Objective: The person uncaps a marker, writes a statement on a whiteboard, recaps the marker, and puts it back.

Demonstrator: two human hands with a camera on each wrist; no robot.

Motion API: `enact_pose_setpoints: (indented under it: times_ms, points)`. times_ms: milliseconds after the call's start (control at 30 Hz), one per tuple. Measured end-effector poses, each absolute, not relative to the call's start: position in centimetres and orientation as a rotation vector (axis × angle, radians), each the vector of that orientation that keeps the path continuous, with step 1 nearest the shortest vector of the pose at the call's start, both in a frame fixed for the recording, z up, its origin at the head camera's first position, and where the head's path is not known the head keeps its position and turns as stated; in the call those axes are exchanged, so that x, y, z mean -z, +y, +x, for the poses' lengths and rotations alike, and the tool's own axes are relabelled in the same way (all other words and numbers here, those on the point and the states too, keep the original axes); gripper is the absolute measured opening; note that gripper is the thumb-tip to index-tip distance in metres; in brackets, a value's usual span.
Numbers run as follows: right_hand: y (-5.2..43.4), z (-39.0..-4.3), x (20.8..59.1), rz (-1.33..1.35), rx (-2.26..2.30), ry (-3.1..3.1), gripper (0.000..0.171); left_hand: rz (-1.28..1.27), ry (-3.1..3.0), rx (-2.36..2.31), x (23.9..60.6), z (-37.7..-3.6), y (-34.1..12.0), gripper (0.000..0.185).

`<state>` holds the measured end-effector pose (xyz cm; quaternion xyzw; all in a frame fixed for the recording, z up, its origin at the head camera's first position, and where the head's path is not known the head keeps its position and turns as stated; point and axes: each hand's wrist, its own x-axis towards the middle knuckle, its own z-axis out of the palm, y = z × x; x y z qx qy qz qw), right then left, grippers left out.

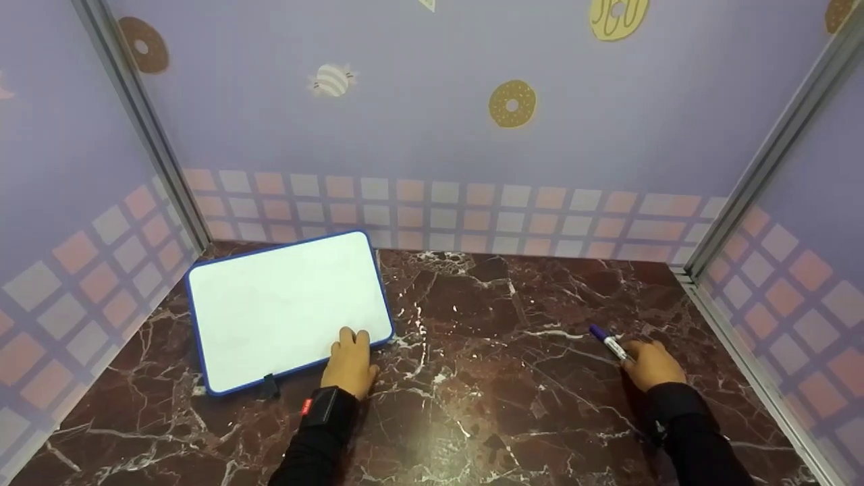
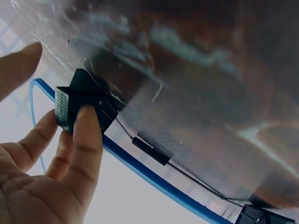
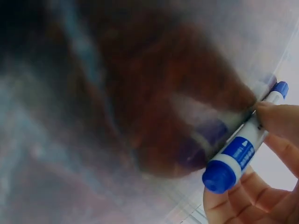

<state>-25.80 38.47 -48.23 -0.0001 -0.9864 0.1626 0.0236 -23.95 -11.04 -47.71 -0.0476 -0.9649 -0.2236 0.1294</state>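
While the marbled table (image 1: 472, 378) stretches across the scene, we have the whiteboard (image 1: 283, 310) at its left, set askew, with our left hand (image 1: 349, 368) over the near right corner and our right hand (image 1: 653, 364) at the right, pinching the blue-capped marker (image 1: 613, 344) between thumb and fingers. Smallest is the black fitting (image 2: 91, 95) on the board's near edge, which our left fingers touch loosely, thumb clear of it. We judge the step in hand to be taking hold of both things; the next move, we think, calls for a firmer left hold before any lifting.
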Motion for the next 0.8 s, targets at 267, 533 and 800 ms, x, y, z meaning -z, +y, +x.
enact_pose_setpoints:
  times_ms: [267,533,800]
  points:
    - [38.2,-25.7,47.9,0.008,-0.565,-3.03,0.027,-0.163,-2.776,0.667,47.6,-24.6,-11.4,0.028]
    - [37.4,-25.7,47.7,0.027,-0.643,-2.963,0.034,-0.194,-2.693,0.624,48.2,-24.7,-11.3,0.021]
    - [37.1,-25.4,48.1,0.079,-0.723,-2.882,0.031,-0.189,-2.754,0.628,48.0,-24.7,-11.1,0.02]
